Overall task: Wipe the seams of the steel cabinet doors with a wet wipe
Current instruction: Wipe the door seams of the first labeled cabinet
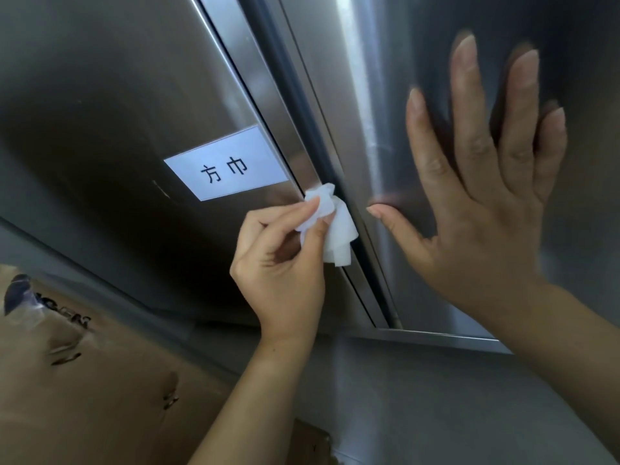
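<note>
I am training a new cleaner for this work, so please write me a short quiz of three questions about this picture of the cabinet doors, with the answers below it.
1. Fill in: the white label is stuck on the ___ door.
2. True or false: the right hand lies flat, fingers straight, on the right door.
3. The left hand pinches the wet wipe and holds it against: A the label, B the seam between the two doors, C the right hand.
Key: 1 left door; 2 true; 3 B.
</note>
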Demonstrator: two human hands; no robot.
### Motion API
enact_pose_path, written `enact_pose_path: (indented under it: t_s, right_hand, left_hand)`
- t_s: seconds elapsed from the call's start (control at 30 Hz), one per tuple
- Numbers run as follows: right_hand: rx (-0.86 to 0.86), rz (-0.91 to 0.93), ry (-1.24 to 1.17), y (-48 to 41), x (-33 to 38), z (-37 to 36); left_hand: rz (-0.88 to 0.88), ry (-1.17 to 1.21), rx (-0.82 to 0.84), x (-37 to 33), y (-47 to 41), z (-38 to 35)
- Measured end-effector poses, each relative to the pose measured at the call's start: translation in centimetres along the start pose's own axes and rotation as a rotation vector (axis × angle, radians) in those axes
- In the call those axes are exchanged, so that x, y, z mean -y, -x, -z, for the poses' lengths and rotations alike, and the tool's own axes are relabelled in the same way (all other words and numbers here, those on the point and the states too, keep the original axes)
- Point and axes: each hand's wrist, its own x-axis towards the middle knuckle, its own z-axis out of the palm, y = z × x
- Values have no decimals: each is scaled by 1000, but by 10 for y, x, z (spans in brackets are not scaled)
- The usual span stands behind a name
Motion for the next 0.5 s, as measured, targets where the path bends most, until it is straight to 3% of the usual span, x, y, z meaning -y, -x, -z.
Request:
enact_pose_path:
  t_s: [0.5]
  right_hand:
    - [0,-1,8,-1,0,1]
  left_hand:
    - [37,3,46,-1,6,2]
